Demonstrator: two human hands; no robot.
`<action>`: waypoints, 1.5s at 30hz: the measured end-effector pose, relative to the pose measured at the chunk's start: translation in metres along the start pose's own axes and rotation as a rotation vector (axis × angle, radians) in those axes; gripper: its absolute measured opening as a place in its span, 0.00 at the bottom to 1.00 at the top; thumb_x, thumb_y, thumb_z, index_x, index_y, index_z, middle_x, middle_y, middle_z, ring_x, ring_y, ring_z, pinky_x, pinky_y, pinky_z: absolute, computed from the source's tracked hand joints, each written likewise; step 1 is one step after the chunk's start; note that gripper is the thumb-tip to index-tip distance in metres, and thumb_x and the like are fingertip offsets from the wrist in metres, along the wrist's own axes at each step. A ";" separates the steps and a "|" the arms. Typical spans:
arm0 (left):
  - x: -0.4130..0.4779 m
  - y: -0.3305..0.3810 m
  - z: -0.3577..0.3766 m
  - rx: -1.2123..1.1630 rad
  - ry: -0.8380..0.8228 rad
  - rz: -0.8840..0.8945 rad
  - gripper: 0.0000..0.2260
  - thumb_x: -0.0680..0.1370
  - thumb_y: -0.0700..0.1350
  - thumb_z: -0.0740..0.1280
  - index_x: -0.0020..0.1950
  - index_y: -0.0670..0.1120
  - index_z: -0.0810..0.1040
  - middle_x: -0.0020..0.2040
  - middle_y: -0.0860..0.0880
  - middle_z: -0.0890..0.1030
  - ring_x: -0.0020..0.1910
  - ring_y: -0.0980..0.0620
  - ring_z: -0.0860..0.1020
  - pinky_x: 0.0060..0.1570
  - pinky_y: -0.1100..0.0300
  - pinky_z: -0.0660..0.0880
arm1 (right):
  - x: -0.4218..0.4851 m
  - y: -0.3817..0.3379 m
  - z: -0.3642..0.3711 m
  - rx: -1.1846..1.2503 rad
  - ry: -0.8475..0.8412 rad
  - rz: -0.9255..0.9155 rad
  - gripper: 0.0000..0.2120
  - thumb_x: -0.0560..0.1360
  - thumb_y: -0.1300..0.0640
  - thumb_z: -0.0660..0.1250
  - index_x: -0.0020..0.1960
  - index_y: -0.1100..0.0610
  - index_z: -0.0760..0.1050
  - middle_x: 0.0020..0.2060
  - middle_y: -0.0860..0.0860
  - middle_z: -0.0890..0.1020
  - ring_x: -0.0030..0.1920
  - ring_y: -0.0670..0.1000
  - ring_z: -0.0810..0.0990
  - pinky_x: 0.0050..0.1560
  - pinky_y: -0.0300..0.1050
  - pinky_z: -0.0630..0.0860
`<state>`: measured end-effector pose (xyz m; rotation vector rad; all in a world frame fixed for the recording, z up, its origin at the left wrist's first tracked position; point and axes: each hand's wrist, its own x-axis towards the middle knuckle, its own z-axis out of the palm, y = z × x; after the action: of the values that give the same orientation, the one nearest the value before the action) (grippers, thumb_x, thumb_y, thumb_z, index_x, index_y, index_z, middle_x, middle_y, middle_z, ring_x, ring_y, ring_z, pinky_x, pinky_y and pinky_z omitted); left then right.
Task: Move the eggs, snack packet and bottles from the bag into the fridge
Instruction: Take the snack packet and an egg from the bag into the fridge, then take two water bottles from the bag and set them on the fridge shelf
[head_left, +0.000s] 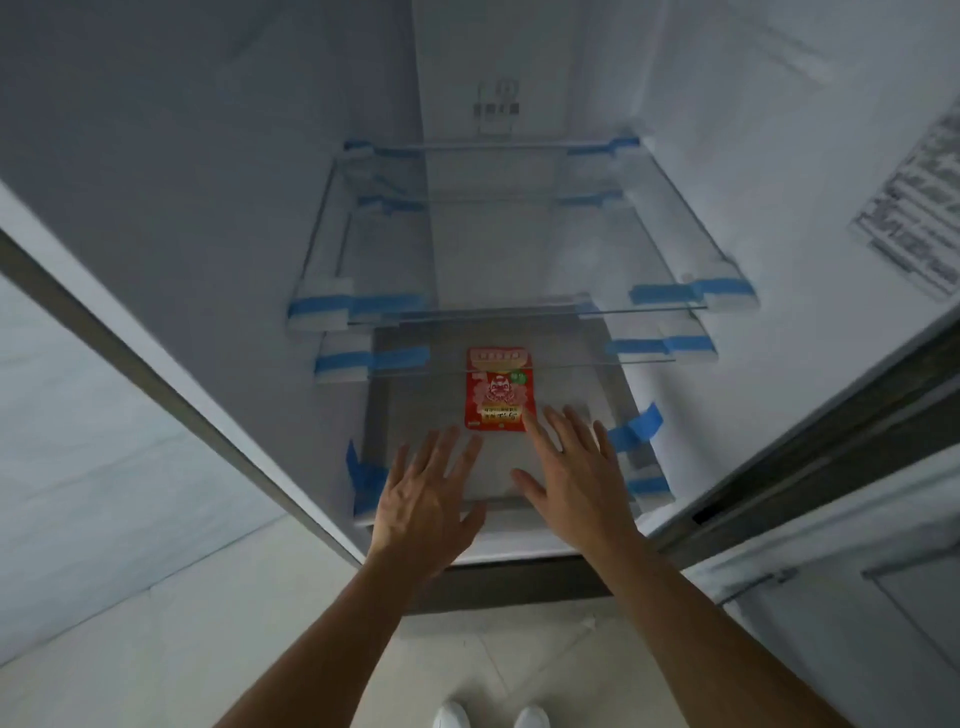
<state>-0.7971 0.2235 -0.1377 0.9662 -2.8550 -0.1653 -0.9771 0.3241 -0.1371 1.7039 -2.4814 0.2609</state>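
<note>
At centre frame, your red snack packet (500, 389) with pale printing lies flat on the fridge's bottom shelf (410, 415); your left hand (426, 499) and right hand (571, 483) hover spread, empty.

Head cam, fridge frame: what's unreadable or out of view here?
- Snack packet: print too small and blurred; a glass shelf edge crosses its top.
- Sticker on the right wall: blurred, cut off by the right frame edge.
- Bag, eggs, bottles: none in frame.
- Contact: right hand fingertip overlaps the packet's corner; touch can't be confirmed. Left hand is open beside it.
- Shoes: cut off by the bottom edge.
</note>
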 end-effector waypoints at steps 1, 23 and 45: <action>0.001 0.002 -0.010 0.001 0.028 0.003 0.33 0.77 0.65 0.53 0.79 0.54 0.53 0.78 0.46 0.63 0.77 0.43 0.62 0.73 0.38 0.62 | 0.002 -0.003 -0.012 0.005 0.028 -0.010 0.37 0.77 0.34 0.60 0.79 0.51 0.60 0.75 0.55 0.69 0.75 0.60 0.67 0.74 0.65 0.63; 0.042 0.063 -0.065 -0.050 0.127 0.441 0.29 0.76 0.65 0.56 0.73 0.51 0.66 0.68 0.47 0.77 0.66 0.45 0.76 0.66 0.42 0.71 | -0.062 -0.001 -0.076 -0.034 0.108 0.375 0.30 0.76 0.39 0.63 0.74 0.51 0.66 0.72 0.54 0.73 0.73 0.58 0.69 0.74 0.62 0.64; -0.128 0.228 -0.067 -0.446 -0.057 1.575 0.28 0.74 0.57 0.67 0.72 0.49 0.73 0.70 0.47 0.76 0.68 0.44 0.74 0.67 0.42 0.70 | -0.343 -0.147 -0.157 -0.397 0.266 1.582 0.30 0.71 0.42 0.70 0.70 0.52 0.73 0.66 0.54 0.79 0.69 0.59 0.75 0.70 0.62 0.68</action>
<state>-0.8222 0.4776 -0.0491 -1.3400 -2.5123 -0.5557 -0.7169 0.6183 -0.0400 -0.6131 -2.7176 0.0645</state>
